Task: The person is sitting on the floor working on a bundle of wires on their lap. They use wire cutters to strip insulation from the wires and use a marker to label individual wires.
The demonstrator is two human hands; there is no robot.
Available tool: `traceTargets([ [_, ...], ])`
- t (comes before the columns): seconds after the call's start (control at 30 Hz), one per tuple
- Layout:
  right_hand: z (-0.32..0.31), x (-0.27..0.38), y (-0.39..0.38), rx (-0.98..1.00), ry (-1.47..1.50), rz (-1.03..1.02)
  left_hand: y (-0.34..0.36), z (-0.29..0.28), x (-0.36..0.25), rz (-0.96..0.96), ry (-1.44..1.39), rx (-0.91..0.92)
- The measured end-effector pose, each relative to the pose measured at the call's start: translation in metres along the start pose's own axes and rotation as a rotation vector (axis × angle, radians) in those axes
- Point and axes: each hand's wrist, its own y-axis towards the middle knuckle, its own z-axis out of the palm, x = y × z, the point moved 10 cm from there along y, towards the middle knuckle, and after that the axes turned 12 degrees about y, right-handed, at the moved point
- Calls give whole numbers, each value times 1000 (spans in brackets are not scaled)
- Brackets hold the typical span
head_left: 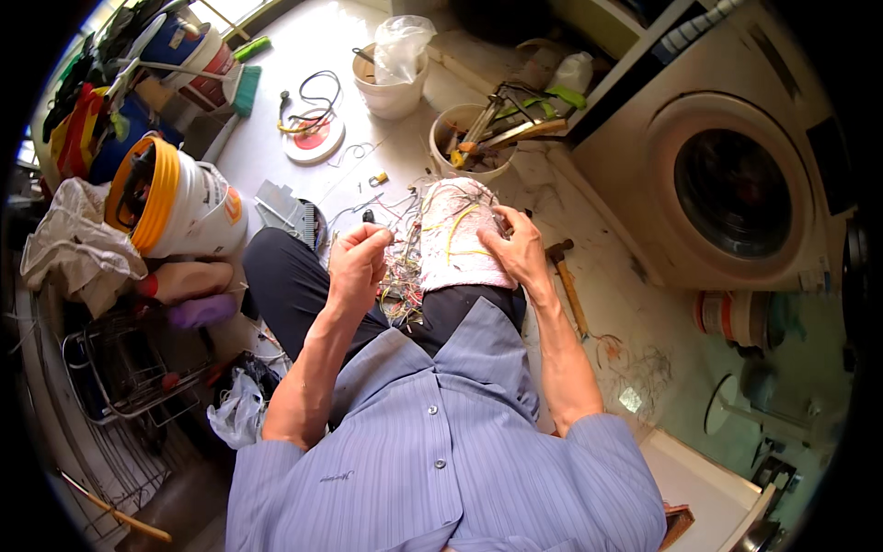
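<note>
Left hand (357,260) pinches thin wires (402,276); right hand (515,248), fingers curled, grips pink rectangular board (457,235) strung with tangled yellow, red strands.

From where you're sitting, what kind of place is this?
Probably a home utility or laundry corner used as a makeshift repair spot: a washing machine, a bucket of tools, and a hammer on the floor.

Pale floor (303,37), sunlit at far left. A front-loading washing machine (727,175) stands at right. Tipped white bucket (184,207) and wire rack (120,377) lie left; two upright buckets (391,83) stand far centre.
</note>
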Motion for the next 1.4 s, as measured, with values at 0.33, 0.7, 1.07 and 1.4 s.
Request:
traceTargets([
  [0.33,108,79,17,519,580,148,-11,-13,-119,150,-572,296],
  [0.7,119,112,-18,778,1031,319,-1,-80,-114,211,-864,158],
  [1.07,53,120,1,556,479,191,-2,-131,-71,216,-548,-146],
  [1.4,34,130,11,599,349,165,-53,-135,-101,440,809,-758],
])
